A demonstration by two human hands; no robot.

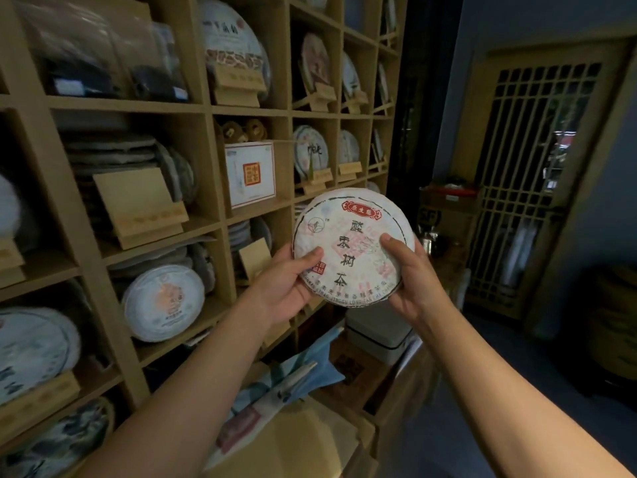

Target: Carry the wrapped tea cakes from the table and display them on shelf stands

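So the wrapped tea cake (353, 248) is up in the air in front of the wooden shelf unit (203, 108), face toward the camera, held between both hands. Left hand (286, 288) grasps its lower left edge with the thumb laid over the front, right hand (410, 281) grasps the lower right edge the same way, fingers tucked behind where I can't see them.

My guess on handling: a pressed disc like this is stiff and has some heft, but the paper wrap looks thin and crinkly, so it probably tears or slips if you pinch just the wrapper. Holding it by the rim with support behind seems right, and one hand under the bottom edge when setting it down.

Room-wise, the cubbies are tight and most already hold cakes. An empty wooden stand (138, 205) sits in the middle-left cubby with a stack of cakes (113, 150) right behind it, and a smaller stand (255, 258) sits just left of the held cake. Shelf dividers are the edges to watch, so tilting it in bottom first looks safest
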